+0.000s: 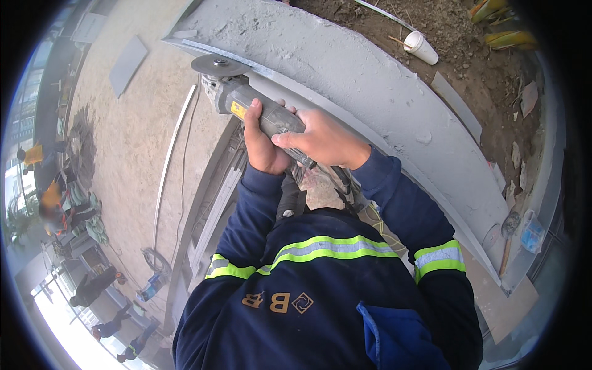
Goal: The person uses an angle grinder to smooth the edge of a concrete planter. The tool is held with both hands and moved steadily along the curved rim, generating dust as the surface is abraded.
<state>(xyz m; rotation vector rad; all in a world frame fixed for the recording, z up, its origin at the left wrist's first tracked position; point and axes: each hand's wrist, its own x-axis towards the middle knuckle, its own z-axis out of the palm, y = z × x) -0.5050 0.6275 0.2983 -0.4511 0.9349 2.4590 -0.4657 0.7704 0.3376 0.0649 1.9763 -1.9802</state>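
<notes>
An angle grinder (pixel 266 117) with a dark body and yellow label is held in both hands, its cutting disc (pixel 219 66) pointing to the far left. My left hand (pixel 266 140) wraps around the body near the grinder's head, thumb along its top. My right hand (pixel 324 137) grips the rear part of the body. The disc lies close against the edge of a curved grey ledge (pixel 370 80), beside a pale strip (pixel 231 57) along that edge. Whether disc and edge touch, I cannot tell. My palms hide part of the grinder's underside.
Bare soil with a white cup (pixel 421 47) lies beyond the ledge. A trowel-like tool (pixel 509 237) and a blue packet (pixel 531 234) rest at its right end. Down left are a long white strip (pixel 174 154), a cable, a grey panel (pixel 128 65) and several people farther off.
</notes>
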